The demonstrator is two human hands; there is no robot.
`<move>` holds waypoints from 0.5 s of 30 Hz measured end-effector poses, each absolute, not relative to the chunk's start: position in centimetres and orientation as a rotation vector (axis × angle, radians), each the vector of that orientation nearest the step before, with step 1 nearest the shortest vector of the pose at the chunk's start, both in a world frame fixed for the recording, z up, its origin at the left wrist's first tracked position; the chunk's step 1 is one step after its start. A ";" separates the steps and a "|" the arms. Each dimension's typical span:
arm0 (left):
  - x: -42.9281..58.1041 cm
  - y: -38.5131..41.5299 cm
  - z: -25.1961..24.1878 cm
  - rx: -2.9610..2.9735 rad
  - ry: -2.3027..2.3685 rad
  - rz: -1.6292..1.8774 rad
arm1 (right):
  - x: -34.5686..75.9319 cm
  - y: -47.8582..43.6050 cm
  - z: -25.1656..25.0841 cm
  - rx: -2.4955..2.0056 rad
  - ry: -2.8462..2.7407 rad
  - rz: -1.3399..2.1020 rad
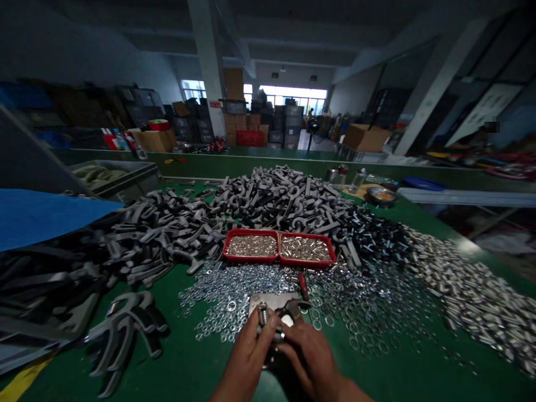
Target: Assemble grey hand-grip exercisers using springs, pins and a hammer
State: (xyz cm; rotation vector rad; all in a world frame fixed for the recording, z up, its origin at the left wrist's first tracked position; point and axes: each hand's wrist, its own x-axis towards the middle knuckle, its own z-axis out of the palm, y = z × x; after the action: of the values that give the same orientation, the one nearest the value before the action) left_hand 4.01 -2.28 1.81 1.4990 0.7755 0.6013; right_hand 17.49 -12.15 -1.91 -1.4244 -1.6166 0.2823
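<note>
Near the table's front edge, my left hand (252,341) is closed, with a threaded metal piece (263,314) upright between thumb and fingers. Close beside it, my right hand (313,347) has its fingers curled round a dark part (293,308) with a pale round face; its exact kind is unclear. The two hands nearly meet, and small metal bits between them are partly hidden by the fingers. Just beyond lies a flat metal plate (256,300). A red-handled tool (302,286) rests behind the right hand.
Two red trays (278,258) hold small metal pins. Washers and rings (228,304) are scattered around. Grey handles (285,192) form a large heap behind; several curved ones (119,335) lie at left. Metal cylinders (469,290) spread rightward. A person (477,137) is at far right.
</note>
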 end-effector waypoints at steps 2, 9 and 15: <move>4.4 -1.9 0.9 1.471 0.805 0.598 | 17.9 -12.1 -1.5 -1.497 -1.708 0.305; 5.8 -0.7 -0.9 1.415 0.852 0.633 | 32.2 -14.7 -1.6 -2.061 -1.383 0.222; 6.8 -1.4 -1.5 1.381 0.943 0.556 | 48.5 -13.4 -2.9 -2.362 -0.961 -0.147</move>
State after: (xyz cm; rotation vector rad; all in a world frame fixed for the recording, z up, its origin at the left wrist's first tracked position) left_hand 6.83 -1.43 -1.55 1.3811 0.9430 0.5561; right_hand 48.49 -13.45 -2.85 -2.3619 -0.9610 -0.1471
